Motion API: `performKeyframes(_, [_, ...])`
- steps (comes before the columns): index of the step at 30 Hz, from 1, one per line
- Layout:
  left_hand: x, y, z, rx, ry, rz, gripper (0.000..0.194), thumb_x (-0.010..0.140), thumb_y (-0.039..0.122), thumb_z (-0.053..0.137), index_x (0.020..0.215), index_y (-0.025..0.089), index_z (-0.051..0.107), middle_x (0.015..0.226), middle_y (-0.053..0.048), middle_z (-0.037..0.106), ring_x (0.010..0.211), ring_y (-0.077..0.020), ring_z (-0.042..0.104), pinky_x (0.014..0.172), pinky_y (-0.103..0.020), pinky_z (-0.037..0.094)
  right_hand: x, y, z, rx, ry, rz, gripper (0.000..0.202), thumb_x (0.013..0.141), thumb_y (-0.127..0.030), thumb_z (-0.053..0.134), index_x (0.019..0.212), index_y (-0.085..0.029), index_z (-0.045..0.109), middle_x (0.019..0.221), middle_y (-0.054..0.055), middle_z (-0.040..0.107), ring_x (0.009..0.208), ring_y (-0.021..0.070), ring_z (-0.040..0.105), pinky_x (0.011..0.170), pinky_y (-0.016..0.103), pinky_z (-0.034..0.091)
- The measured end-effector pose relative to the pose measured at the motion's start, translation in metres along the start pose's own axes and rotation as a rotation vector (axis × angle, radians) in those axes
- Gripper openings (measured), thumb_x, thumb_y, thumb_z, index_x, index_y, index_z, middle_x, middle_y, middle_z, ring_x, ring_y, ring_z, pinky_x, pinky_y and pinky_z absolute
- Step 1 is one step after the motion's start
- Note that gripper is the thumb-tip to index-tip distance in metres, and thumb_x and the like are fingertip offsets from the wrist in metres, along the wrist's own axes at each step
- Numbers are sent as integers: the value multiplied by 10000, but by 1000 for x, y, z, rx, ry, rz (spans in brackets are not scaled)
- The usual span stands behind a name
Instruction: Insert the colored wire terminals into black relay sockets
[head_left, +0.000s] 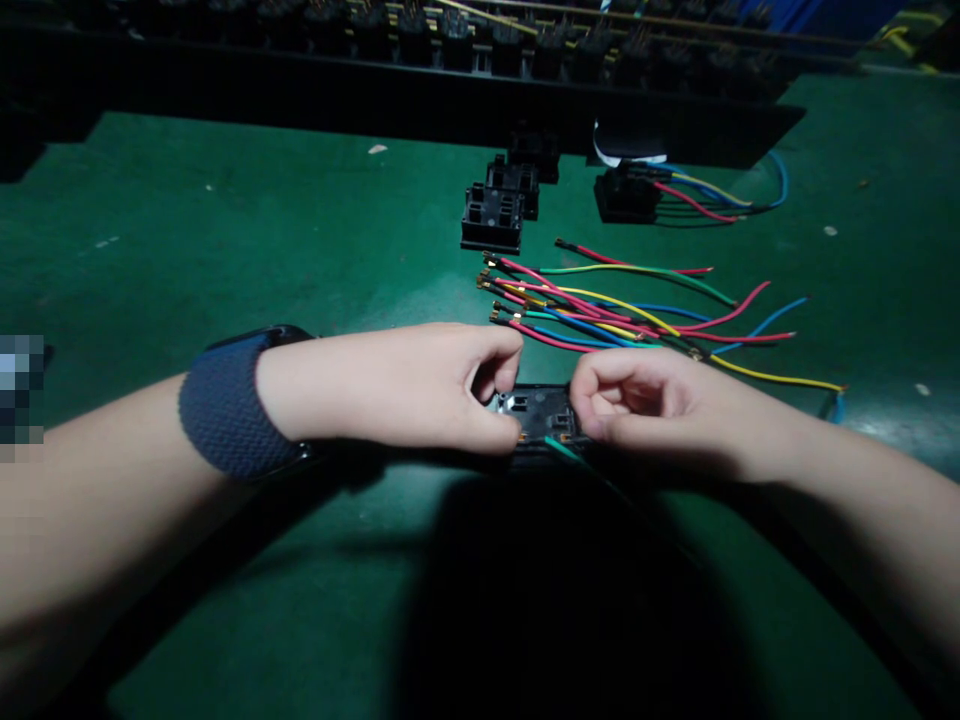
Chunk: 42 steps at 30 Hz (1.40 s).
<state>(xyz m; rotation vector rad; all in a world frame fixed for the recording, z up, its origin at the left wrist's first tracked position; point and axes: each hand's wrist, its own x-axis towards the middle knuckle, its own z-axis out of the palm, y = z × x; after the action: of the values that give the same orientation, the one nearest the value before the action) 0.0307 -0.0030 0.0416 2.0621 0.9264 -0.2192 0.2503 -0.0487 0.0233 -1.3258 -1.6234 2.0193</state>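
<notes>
Between my hands lies a black plastic socket housing (538, 410) with slots and small brass contacts along its near edge. My left hand (480, 390) grips its left end, thumb at the near side and fingers curled at the far side. At the right end, my right hand (630, 400) is closed, with thumb and fingertips touching the housing's edge. Whether a small part sits in those right fingers is hidden. A green wire (566, 450) runs from the near edge of the housing down to the right.
Just beyond my hands lie several red, blue, yellow and green wires (637, 310) with brass terminals. Further back stand black housings (491, 218) and a wired housing (628, 195). A long black rack (337, 90) spans the far side of the green tabletop (262, 230).
</notes>
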Motion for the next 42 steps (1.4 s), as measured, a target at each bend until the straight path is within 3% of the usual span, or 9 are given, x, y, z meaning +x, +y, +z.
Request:
performKeyframes(17, [0,-4,0,47,29,83,202,763,374,585,806,214,471,707,64,551,611,-95,492,519,-204,343,0,-1,2,0,0,17,140,811,-214,605,741,-180,489,541,-80,382,454,37,301,403,156,193])
performKeyframes(28, [-1,-3,0,51,16,78,226,776,402,582,817,210,472,709,60,541,612,-94,476,522,-208,330,0,-2,13,20,134,78,208,701,-198,667,666,-175,463,476,-91,391,418,26,305,398,153,188])
performKeyframes(42, [0,-3,-2,52,3,75,206,748,374,567,820,206,471,726,45,547,621,-108,477,535,-226,315,6,-9,17,9,158,153,262,613,-194,670,601,-197,408,426,-101,383,379,32,297,385,169,184])
